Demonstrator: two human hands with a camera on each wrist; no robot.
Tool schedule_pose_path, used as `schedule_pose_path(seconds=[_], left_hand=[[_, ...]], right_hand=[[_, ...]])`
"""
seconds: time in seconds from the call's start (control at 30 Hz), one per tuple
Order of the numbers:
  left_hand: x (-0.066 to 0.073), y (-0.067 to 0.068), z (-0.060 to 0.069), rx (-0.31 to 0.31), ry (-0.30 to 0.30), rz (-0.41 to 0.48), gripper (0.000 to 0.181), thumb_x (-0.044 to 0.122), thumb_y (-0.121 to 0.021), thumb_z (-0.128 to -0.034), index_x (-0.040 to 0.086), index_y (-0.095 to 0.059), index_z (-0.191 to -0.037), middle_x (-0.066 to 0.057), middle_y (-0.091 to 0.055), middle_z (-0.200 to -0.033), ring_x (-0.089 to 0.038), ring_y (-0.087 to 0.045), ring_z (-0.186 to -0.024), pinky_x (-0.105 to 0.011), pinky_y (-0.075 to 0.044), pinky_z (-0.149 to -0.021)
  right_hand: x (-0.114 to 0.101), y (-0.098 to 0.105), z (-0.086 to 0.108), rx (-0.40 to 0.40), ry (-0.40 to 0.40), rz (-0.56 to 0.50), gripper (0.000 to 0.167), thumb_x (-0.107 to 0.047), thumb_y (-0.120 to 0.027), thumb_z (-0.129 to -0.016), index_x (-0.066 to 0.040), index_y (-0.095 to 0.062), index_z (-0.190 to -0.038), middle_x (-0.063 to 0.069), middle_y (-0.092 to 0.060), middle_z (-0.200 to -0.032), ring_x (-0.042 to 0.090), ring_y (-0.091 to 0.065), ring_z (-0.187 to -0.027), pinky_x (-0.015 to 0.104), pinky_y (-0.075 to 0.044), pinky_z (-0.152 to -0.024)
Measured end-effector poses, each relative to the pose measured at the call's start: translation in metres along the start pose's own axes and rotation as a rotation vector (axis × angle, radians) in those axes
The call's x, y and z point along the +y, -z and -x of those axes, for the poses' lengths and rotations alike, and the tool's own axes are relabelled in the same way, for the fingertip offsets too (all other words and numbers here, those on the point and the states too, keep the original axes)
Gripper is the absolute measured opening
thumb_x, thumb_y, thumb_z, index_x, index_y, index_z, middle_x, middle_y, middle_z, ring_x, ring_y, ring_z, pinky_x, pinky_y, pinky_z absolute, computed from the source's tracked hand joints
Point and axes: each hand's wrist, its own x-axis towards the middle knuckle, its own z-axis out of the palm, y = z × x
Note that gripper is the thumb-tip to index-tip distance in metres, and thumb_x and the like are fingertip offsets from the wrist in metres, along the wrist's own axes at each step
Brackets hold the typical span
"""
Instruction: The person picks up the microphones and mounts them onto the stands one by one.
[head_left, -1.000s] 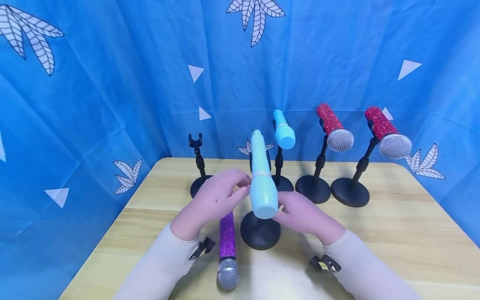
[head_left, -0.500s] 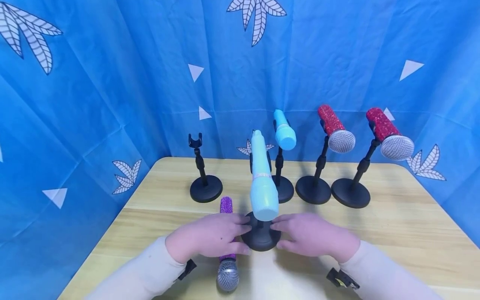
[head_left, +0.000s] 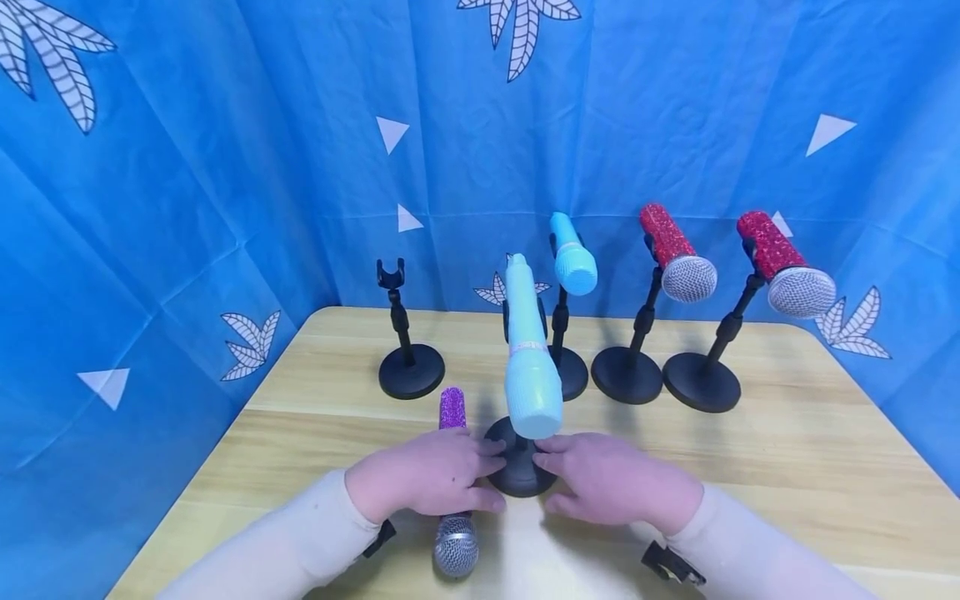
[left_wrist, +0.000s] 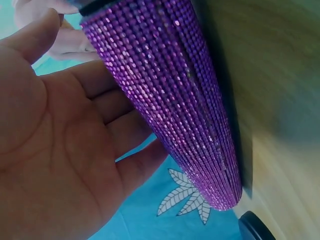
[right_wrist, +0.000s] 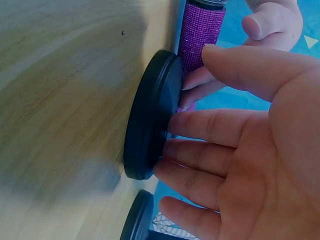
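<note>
A light blue microphone [head_left: 531,367] rests in the clip of a black stand whose round base [head_left: 519,479] is on the table. My left hand [head_left: 427,473] lies at the base's left side, fingertips on it, fingers extended. From the other side my right hand [head_left: 626,479] reaches the base; its straight fingers [right_wrist: 200,150] touch the disc's edge in the right wrist view. Under my left hand a purple glittery microphone [left_wrist: 155,95] with a silver mesh head lies on the table. My left palm faces the base, and that microphone partly hides its fingers.
Behind stand a second light blue microphone [head_left: 575,262] and two red glittery microphones [head_left: 667,237], each on a black stand. A black stand [head_left: 411,371] with a bare clip is at the back left. A blue patterned cloth [head_left: 300,167] hangs behind the wooden table [head_left: 300,450].
Both hands have come down from beside the light blue microphone to its stand's base and spread their fingers there. Over the last half second they have barely moved.
</note>
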Motion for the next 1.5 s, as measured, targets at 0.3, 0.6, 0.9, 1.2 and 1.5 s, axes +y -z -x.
schedule_pose_path(seconds=[0.3, 0.6, 0.9, 1.2, 1.5], left_hand=[[-0.021, 0.003, -0.006, 0.048, 0.051, 0.033, 0.062, 0.054, -0.052, -0.1012, 0.007, -0.059, -0.141, -0.01, -0.052, -0.148, -0.023, -0.047, -0.138, -0.041, -0.03, -0.117], [-0.05, 0.007, -0.016, 0.071, 0.134, 0.04, 0.06, 0.052, -0.053, -0.1017, 0.005, -0.061, -0.139, -0.01, -0.054, -0.146, -0.025, -0.05, -0.136, -0.044, -0.025, -0.119], [-0.076, 0.012, -0.022, 0.102, 0.252, 0.123, 0.058, 0.05, -0.056, -0.1013, 0.008, -0.06, -0.14, -0.008, -0.055, -0.146, -0.024, -0.047, -0.138, -0.046, -0.026, -0.118], [-0.091, 0.019, -0.033, 0.089, 0.34, 0.2, 0.057, 0.05, -0.056, -0.1014, 0.013, -0.058, -0.144, -0.006, -0.053, -0.148, -0.028, -0.047, -0.138, -0.046, -0.038, -0.112], [-0.106, 0.02, -0.049, 0.063, 0.414, 0.264, 0.059, 0.054, -0.053, -0.1016, 0.017, -0.052, -0.149, -0.005, -0.043, -0.156, -0.031, -0.039, -0.143, -0.05, -0.031, -0.115]], right_hand=[[0.009, -0.004, -0.022, 0.038, 0.005, -0.007, 0.056, -0.034, -0.069, -0.093, 0.0, -0.062, -0.136, 0.019, -0.053, -0.145, 0.034, -0.059, -0.125, 0.044, -0.049, -0.101], [0.024, -0.007, -0.062, 0.056, -0.012, -0.006, 0.052, -0.034, -0.067, -0.095, -0.002, -0.063, -0.136, 0.018, -0.055, -0.144, 0.033, -0.057, -0.128, 0.044, -0.049, -0.1], [0.035, -0.002, -0.097, 0.029, -0.073, -0.018, 0.051, -0.034, -0.066, -0.095, -0.006, -0.063, -0.137, 0.012, -0.053, -0.147, 0.031, -0.057, -0.127, 0.041, -0.051, -0.098], [0.056, -0.001, -0.118, -0.008, -0.108, -0.119, 0.048, -0.03, -0.061, -0.099, -0.01, -0.059, -0.142, 0.007, -0.048, -0.152, 0.027, -0.054, -0.131, 0.035, -0.049, -0.098], [0.082, -0.005, -0.129, -0.022, -0.131, -0.246, 0.048, -0.025, -0.056, -0.101, -0.014, -0.053, -0.147, 0.003, -0.039, -0.159, 0.029, -0.039, -0.143, 0.041, -0.034, -0.114]])
